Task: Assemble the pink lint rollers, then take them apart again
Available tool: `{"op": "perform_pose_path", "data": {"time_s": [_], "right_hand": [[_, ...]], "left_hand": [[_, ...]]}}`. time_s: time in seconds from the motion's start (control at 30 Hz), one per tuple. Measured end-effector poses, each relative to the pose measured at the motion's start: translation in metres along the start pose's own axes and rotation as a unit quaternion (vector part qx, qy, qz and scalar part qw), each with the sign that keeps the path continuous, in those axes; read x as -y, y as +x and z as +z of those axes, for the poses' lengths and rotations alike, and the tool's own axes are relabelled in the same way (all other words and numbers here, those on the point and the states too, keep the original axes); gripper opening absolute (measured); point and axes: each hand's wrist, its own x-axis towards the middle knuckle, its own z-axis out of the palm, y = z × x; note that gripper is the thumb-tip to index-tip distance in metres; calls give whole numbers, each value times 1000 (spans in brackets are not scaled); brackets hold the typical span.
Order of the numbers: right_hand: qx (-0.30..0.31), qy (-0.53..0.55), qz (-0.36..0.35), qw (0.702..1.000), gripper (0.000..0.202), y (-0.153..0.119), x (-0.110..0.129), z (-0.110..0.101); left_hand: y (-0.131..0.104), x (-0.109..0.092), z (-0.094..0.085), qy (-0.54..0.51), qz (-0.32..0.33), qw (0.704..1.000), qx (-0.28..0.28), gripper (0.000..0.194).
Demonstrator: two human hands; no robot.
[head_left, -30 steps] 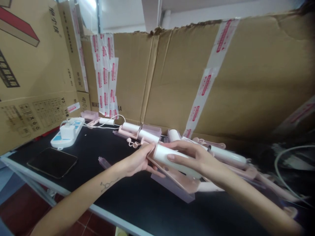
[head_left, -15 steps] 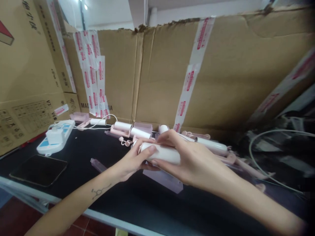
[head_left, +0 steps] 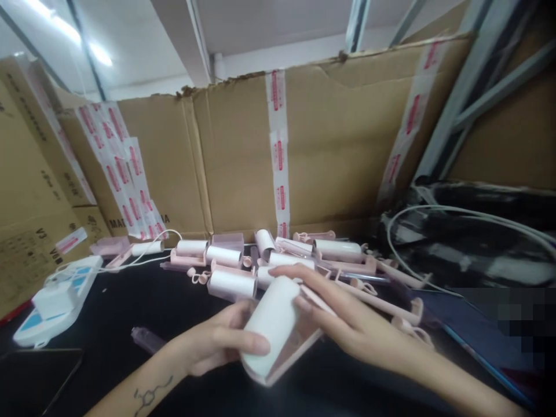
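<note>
My left hand (head_left: pixel 223 341) is closed around the lower left side of a white cylinder (head_left: pixel 273 318), with the thumb across its front. A pink plastic frame (head_left: pixel 292 356) runs along the cylinder's right side, and the two are tilted together. My right hand (head_left: pixel 334 318) reaches over the upper right end, its fingers closed on a narrow pink part (head_left: pixel 318 298) beside the cylinder. How far the cylinder sits inside the frame cannot be made out. Just behind my hands lies another white cylinder (head_left: pixel 233 284) in a clear purplish shell.
Several white cylinders and pink frames line the table's back against a taped cardboard wall (head_left: pixel 234 168). A power strip (head_left: pixel 82 289) with a white adapter and cables is at left, near a dark tablet (head_left: pixel 39 379). Black plastic bags (head_left: pixel 486 237) and a looped white cable sit at right.
The view has turned right. The white cylinder has swung from lying crosswise to a steeper tilt, and the pink frame now shows beside it. My right hand has shifted to its upper right end.
</note>
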Motion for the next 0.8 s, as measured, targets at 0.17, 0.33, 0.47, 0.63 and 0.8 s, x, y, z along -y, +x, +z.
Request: {"op": "perform_pose_path", "data": {"time_s": [0.17, 0.33, 0.47, 0.63, 0.8], "right_hand": [[80, 43, -5, 996, 34, -8, 0, 7], [96, 4, -23, 995, 43, -16, -5, 22], [68, -134, -33, 988, 42, -23, -7, 34], [31, -271, -89, 958, 14, -32, -1, 51], [12, -310, -170, 935, 19, -34, -1, 54]], "left_hand": [[5, -10, 9, 299, 34, 953, -27, 92], [6, 7, 19, 440, -3, 888, -135, 79], [0, 14, 17, 563, -51, 811, -151, 59], [-8, 13, 18, 643, -56, 756, -110, 36], [-11, 13, 15, 637, -42, 768, -59, 31]]}}
